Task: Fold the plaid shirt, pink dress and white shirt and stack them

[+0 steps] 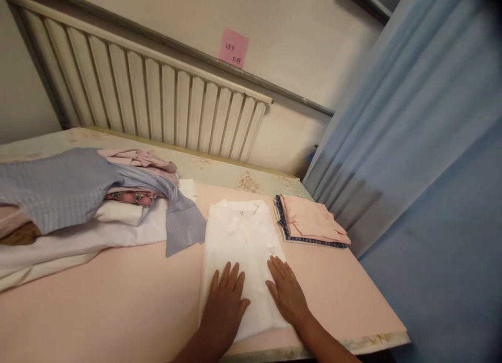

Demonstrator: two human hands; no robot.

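A white collared shirt [245, 248] lies folded into a neat rectangle in front of me, its collar pointing away. My left hand [225, 303] rests flat on its left part, fingers spread. On the right edge of the same shirt lies my right hand [286, 290], palm down with the fingers stretched out. Neither hand grips anything. Just left of the shirt hangs the loose sleeve of a blue-grey striped garment [63, 182].
Loose clothes make a heap on the left, with a white garment [129, 232] beneath. Folded clothes with a peach one [314, 219] on top sit at right. A pink sheet [117, 300] covers the table. Behind stands a radiator [168, 96]; a blue curtain [411, 143] hangs at right.
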